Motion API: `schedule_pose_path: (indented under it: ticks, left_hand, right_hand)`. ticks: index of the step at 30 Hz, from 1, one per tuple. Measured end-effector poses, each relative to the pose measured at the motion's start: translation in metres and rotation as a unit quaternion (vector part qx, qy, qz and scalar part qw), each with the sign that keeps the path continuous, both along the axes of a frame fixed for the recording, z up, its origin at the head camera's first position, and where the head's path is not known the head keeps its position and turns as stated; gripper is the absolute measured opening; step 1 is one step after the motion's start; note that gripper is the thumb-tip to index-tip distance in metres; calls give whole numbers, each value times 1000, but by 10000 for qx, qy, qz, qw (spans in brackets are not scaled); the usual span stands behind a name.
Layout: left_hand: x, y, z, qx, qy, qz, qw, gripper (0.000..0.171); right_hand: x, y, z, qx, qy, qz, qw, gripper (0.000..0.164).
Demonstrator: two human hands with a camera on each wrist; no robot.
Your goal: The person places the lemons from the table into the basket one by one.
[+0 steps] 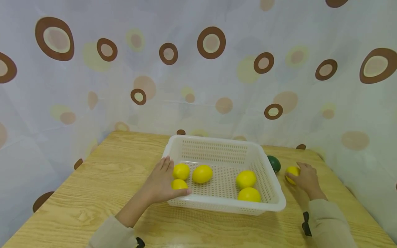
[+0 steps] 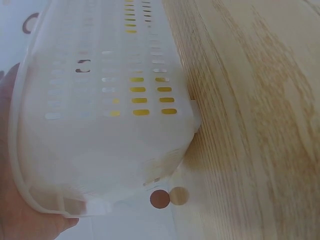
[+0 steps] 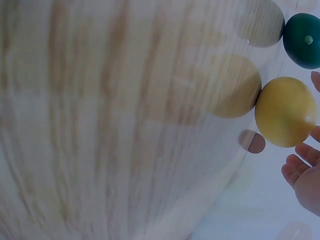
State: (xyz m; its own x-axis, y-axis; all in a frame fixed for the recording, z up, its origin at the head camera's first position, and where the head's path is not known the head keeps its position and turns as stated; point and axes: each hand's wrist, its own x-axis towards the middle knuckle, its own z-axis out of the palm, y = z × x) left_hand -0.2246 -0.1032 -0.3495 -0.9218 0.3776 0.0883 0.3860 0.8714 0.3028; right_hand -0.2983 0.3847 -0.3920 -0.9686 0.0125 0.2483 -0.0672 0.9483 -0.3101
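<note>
A white slotted plastic basket (image 1: 217,201) stands on the table with several lemons inside, one of them a lemon (image 1: 202,174) left of its middle. My left hand (image 1: 161,184) rests on the basket's left front corner, fingers extended along the side rim and thumb along the front. In the left wrist view, part of this hand (image 2: 20,210) shows behind the rim. Right of the basket, my right hand (image 1: 307,177) holds another lemon (image 3: 286,111) from above between thumb and fingers, and the lemon still touches the table. A dark green fruit (image 1: 274,164) lies beside the basket's right wall.
The wooden table (image 1: 102,179) extends around the basket, with its back edge by a patterned curtain (image 1: 192,75). A black strap (image 1: 306,224) shows at my right sleeve.
</note>
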Motion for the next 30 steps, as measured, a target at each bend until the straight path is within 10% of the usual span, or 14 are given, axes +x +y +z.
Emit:
schedule_pose_path:
  ticks: [22,30]
  left_hand:
    - [1,1,-1,96,37,11,9999,108]
    - [0,0,-2,54,95,-29,9999,108]
  right_hand:
    - [-18,19,-14,-272,-793,130,9964,74]
    - [-25,26,-26,-312,-466,243,9981,79]
